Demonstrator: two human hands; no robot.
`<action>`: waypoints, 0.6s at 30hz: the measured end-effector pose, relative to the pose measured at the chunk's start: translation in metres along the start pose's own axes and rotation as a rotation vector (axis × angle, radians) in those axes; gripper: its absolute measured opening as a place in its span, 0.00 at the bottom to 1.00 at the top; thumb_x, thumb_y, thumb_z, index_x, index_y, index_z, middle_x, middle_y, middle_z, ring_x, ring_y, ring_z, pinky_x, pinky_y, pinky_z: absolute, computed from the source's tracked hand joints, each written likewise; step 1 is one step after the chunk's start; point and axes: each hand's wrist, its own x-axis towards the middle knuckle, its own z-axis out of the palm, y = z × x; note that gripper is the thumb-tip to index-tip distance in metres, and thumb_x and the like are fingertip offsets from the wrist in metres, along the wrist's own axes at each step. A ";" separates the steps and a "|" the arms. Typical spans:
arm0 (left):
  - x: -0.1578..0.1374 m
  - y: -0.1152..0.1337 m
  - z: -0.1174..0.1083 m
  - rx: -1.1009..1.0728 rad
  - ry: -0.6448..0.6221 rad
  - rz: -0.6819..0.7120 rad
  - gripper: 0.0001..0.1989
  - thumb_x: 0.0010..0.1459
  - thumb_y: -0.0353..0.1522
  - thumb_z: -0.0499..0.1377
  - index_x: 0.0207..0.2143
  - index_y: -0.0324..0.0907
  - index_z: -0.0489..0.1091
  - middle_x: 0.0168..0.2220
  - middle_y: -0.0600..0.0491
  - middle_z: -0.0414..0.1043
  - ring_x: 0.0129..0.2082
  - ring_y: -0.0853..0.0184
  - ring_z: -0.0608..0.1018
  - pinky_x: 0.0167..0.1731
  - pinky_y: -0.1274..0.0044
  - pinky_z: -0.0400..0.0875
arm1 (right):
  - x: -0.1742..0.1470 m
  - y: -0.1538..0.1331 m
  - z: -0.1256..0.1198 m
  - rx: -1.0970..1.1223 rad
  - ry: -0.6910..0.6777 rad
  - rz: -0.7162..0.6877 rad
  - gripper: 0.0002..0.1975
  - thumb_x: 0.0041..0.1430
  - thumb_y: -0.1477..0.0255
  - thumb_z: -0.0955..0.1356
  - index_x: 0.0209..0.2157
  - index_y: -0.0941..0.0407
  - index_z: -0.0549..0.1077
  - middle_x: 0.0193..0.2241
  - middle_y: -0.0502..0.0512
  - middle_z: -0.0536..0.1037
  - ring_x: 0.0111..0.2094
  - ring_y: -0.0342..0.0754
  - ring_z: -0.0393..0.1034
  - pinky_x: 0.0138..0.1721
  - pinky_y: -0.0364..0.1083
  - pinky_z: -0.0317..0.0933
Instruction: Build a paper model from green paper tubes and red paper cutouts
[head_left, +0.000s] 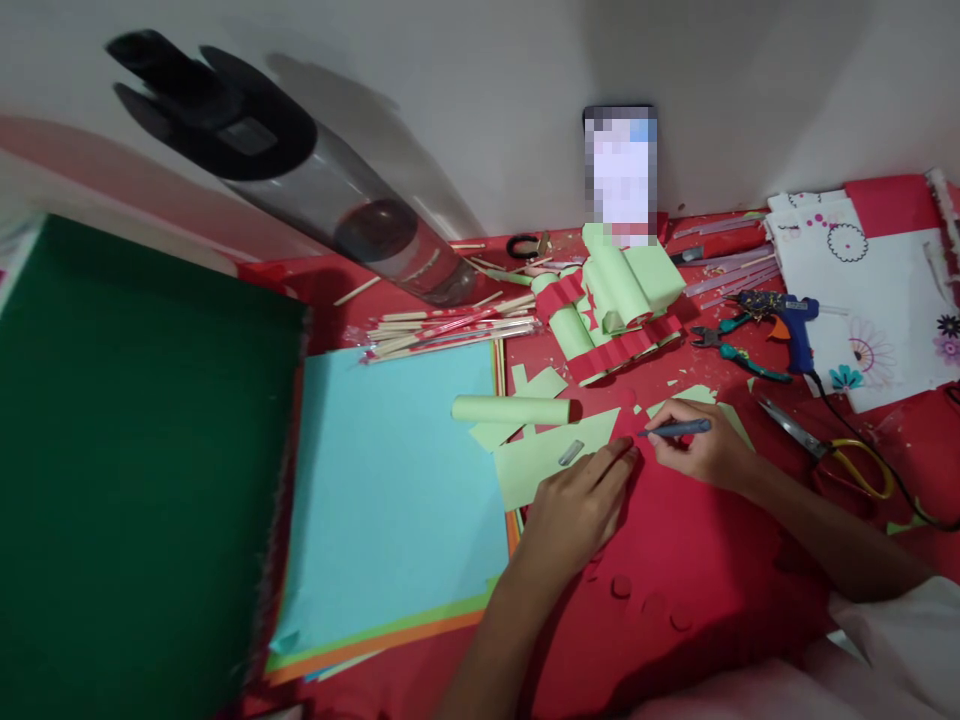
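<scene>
A dark pen is pinched in my right hand, its tip down at a sheet of red paper. My left hand lies on that paper with fingers stretched out, their tips just left of the pen's tip. Small red paper discs lie below the hands. Left of them are a light green paper roll, cut green paper and a small grey piece I cannot identify. Beyond the hands stands a model of green rolls and red strips.
Scissors, teal-handled cutters and a blue glue gun lie right. Left are stacked coloured sheets, wooden sticks, a bottle and a green board. A phone leans against the wall.
</scene>
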 end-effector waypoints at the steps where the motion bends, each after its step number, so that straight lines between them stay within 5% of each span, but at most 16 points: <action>1: 0.000 0.000 0.000 -0.001 0.000 0.000 0.18 0.68 0.25 0.53 0.57 0.42 0.70 0.56 0.47 0.80 0.41 0.64 0.85 0.33 0.75 0.80 | 0.000 0.000 0.000 -0.004 0.000 -0.006 0.02 0.59 0.73 0.71 0.33 0.52 0.75 0.28 0.50 0.80 0.27 0.46 0.71 0.32 0.44 0.63; 18: 0.002 0.002 -0.002 0.011 0.024 0.004 0.17 0.66 0.24 0.54 0.55 0.42 0.71 0.57 0.50 0.81 0.39 0.65 0.85 0.31 0.75 0.79 | 0.001 0.000 0.002 0.023 0.033 -0.071 0.03 0.60 0.75 0.69 0.34 0.53 0.75 0.25 0.48 0.78 0.24 0.42 0.68 0.29 0.41 0.61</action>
